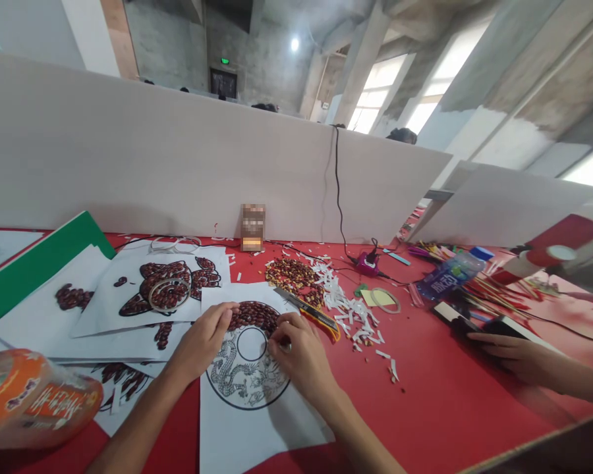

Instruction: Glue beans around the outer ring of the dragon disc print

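A white sheet (227,441) with a printed round dragon picture (237,372) lies before me. Dark reddish-brown beans (252,315) cover the upper part of its ring; the lower part shows bare line drawing. My left hand (210,332) rests at the ring's upper left, fingers stretched towards the beans, with nothing visible in it. At the right side of the ring, my right hand (296,349) has its thumb and fingertips pinched together; what they hold is too small to tell. A box cutter (309,309) with an orange-edged handle lies just beyond my right hand.
Mixed kernels (291,273) and white paper scraps (333,289) lie behind. Bean-covered sheets (143,322) and an orange-labelled jar (34,398) are left. Tape roll (385,301), power strip (368,263) and bottle (452,273) are right. Another person's hand (518,359) touches a dark object. A partition (178,158) stands behind.
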`<state>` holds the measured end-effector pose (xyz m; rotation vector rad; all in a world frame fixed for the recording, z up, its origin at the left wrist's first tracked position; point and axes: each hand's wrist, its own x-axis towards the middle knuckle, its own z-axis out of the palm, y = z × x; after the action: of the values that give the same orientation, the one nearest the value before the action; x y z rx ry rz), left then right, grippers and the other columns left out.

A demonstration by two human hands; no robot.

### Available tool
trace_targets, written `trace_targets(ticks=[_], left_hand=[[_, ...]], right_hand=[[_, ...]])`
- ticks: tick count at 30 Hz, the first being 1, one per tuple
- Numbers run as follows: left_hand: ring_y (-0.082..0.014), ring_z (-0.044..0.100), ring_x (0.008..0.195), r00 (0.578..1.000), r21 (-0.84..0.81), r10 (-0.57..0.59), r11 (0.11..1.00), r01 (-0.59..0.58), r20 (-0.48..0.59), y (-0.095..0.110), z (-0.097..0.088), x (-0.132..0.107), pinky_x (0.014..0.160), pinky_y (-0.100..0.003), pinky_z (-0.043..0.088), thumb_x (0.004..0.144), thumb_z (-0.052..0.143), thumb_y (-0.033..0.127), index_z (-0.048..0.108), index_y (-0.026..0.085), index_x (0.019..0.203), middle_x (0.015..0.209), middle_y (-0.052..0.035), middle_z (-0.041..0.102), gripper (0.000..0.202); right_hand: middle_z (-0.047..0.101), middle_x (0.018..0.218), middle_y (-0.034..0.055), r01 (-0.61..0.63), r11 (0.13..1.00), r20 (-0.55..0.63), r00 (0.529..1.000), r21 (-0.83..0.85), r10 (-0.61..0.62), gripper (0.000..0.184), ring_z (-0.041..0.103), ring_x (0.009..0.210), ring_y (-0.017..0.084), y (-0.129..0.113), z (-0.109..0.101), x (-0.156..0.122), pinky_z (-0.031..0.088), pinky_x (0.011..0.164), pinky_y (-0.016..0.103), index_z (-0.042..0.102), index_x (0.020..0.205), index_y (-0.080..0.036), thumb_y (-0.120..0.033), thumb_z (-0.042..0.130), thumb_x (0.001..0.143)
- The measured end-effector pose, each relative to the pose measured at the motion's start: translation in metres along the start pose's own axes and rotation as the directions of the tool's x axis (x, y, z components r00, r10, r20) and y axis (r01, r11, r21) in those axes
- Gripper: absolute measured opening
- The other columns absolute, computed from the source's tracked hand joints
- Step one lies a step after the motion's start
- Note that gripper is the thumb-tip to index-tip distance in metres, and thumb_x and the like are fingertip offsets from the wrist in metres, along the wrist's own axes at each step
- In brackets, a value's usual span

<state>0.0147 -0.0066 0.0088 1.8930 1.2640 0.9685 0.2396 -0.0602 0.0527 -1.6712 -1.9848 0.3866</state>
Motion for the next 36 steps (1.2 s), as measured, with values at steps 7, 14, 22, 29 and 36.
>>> trace_targets(ticks=[7,14,22,29,36], left_hand=[[-0.0215,0.058,0.125,1.0,0.001,0.015,1.0,-0.015,0.001,0.001,0.001,0.001,0.11,-0.04,0.045,0.105,0.03,0.046,0.059,0.024,0.13,0.131,-0.0063,0.066,0.044],[-0.0222,0.059,0.123,1.0,0.005,-0.002,1.0,0.002,-0.006,-0.001,0.001,0.001,0.11,-0.042,0.046,0.105,0.031,0.047,0.061,0.024,0.128,0.129,-0.007,0.066,0.045],[-0.0234,0.058,0.125,1.0,-0.007,-0.002,1.0,0.002,0.006,0.002,-0.001,0.0,0.111,-0.044,0.045,0.105,0.031,0.046,0.06,0.023,0.13,0.131,-0.0083,0.065,0.045],[-0.0236,0.06,0.123,1.0,0.004,0.002,1.0,-0.002,0.004,0.002,-0.001,0.0,0.108,-0.044,0.047,0.105,0.032,0.046,0.061,0.023,0.13,0.13,-0.0088,0.066,0.045],[-0.0229,0.062,0.122,1.0,0.0,0.009,1.0,-0.009,-0.011,0.002,0.0,0.0,0.108,-0.042,0.048,0.104,0.033,0.047,0.062,0.023,0.129,0.128,-0.0074,0.068,0.045]], right_hand=[[0.064,0.11,0.0046,-0.056,0.991,-0.032,0.998,-0.124,0.053,0.014,0.058,0.105,0.025,-0.004,0.009,0.001,0.041,0.086,0.039,0.065,0.075,-0.021,-0.008,0.066,0.079],[0.062,0.112,0.0072,0.142,0.989,-0.1,0.984,-0.04,-0.146,0.027,0.059,0.099,0.021,0.013,0.003,-0.011,0.048,0.085,0.034,0.069,0.099,-0.022,-0.004,0.052,0.088],[0.057,0.141,0.0107,0.4,0.805,0.101,0.912,-0.439,-0.399,0.043,0.051,0.124,0.03,0.031,0.002,-0.028,0.045,0.096,0.044,0.065,0.128,-0.027,-0.008,0.056,0.09],[0.054,0.148,0.0131,0.421,0.729,0.138,0.898,-0.539,-0.417,0.038,0.049,0.131,0.029,0.022,0.01,-0.03,0.043,0.103,0.044,0.063,0.133,-0.02,-0.016,0.053,0.096],[0.055,0.147,0.0081,0.407,0.801,0.183,0.913,-0.439,-0.364,0.034,0.05,0.13,0.027,0.018,-0.005,-0.012,0.04,0.102,0.042,0.071,0.118,-0.027,-0.01,0.057,0.091]])
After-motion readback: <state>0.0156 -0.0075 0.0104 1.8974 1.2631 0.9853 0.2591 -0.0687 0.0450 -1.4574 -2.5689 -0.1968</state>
